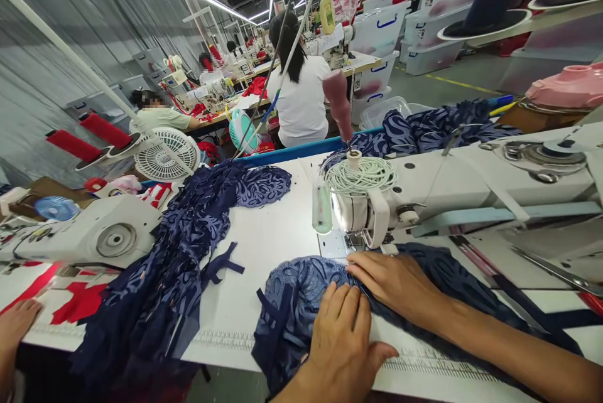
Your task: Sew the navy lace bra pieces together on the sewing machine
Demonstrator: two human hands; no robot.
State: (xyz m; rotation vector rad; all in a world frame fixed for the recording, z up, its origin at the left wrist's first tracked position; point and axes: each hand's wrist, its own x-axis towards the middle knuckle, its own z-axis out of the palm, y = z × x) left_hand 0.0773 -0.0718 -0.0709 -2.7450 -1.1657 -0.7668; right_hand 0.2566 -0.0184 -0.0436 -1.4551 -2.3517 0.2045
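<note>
A navy patterned lace fabric piece (301, 280) lies gathered on the white sewing table, its upper edge close to the needle area of the sewing machine (360, 214). My left hand (342, 327) rests palm down on this piece, fingers stretched forward and thumb apart to the right. Just in front of the presser foot, my right hand (400, 280) presses the fabric with extended fingertips; its thumb is hidden. Plain navy strips (277, 315) hang from the piece on the left. More dark fabric passes under my right forearm.
A long heap of navy lace pieces (188, 246) drapes over the table's left side. Scissors (556, 271) lie at the right. A co-worker's hand (19, 321) rests by red fabric (80, 301) at far left. Ahead sits a person in white (301, 98).
</note>
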